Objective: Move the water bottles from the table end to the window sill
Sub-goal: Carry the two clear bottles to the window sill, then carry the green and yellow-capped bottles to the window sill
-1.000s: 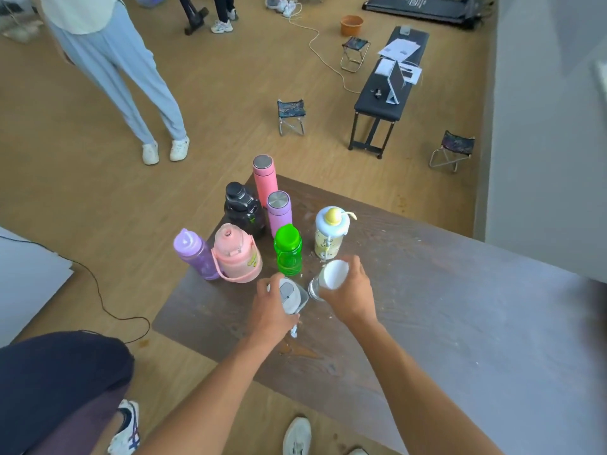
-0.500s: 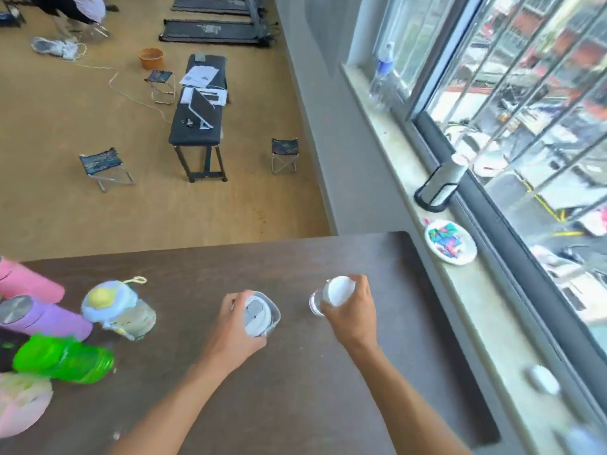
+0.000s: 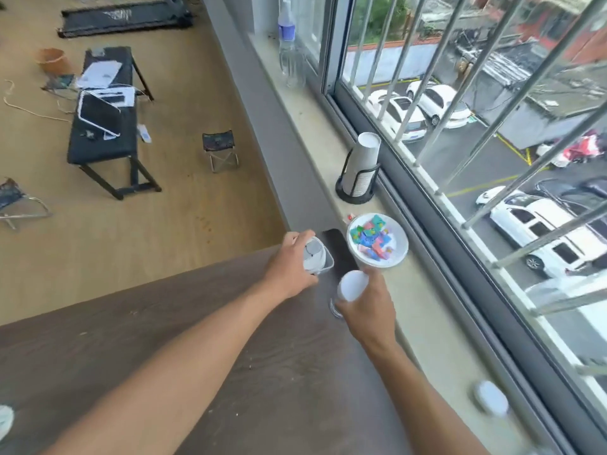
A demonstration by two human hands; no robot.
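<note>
My left hand (image 3: pixel 290 267) grips a clear square bottle with a white-grey lid (image 3: pixel 316 260), held over the far right corner of the dark table (image 3: pixel 164 339). My right hand (image 3: pixel 369 307) holds a clear bottle with a white round cap (image 3: pixel 352 285) right at the near edge of the beige window sill (image 3: pixel 427 323). Both bottles are upright and seen from above. A white-capped item (image 3: pixel 491 400), blurred, stands further along the sill towards me.
On the sill sit a white plate of coloured wrapped sweets (image 3: pixel 377 239), a black holder with stacked paper cups (image 3: pixel 359 172) and a clear plastic bottle (image 3: pixel 289 44) at the far end. Barred window glass runs along the right. A black bench (image 3: pixel 103 126) and folding stools stand on the floor.
My view has swung right from the bottle cluster to the window. Both hands have carried their bottles across the table to the sill edge; the remaining bottles have left the view.
</note>
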